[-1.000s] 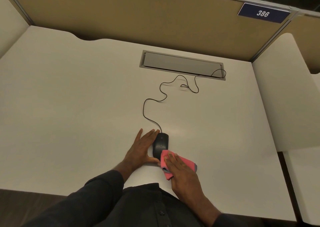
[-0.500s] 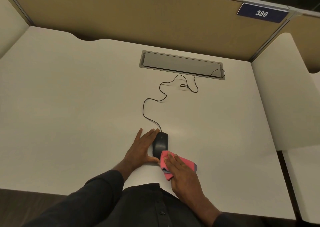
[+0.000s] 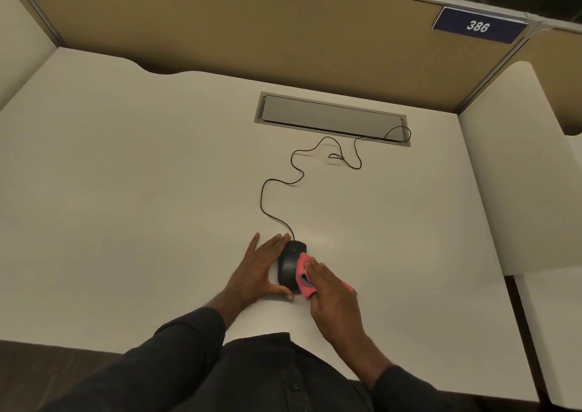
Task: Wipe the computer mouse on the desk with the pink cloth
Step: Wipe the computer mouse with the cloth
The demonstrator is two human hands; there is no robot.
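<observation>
A black wired computer mouse [image 3: 289,263] lies on the white desk [image 3: 126,207] near the front edge. My left hand [image 3: 255,273] braces it from the left, fingers straight along its side and thumb behind its rear end. My right hand [image 3: 333,301] presses the folded pink cloth [image 3: 304,274] flat against the mouse's right side, fingers straight on top of the cloth. The cloth covers the mouse's right flank, and most of the cloth is hidden under my hand.
The mouse's black cable [image 3: 283,185] snakes back to a grey cable hatch [image 3: 330,117] in the desk. Tan partition walls stand behind, with a blue sign [image 3: 478,26] reading 386. A white divider panel [image 3: 519,175] borders the desk on the right.
My right hand has slid the pink cloth forward from the mouse's rear right corner up along its right side. My left hand and the mouse have stayed put.
</observation>
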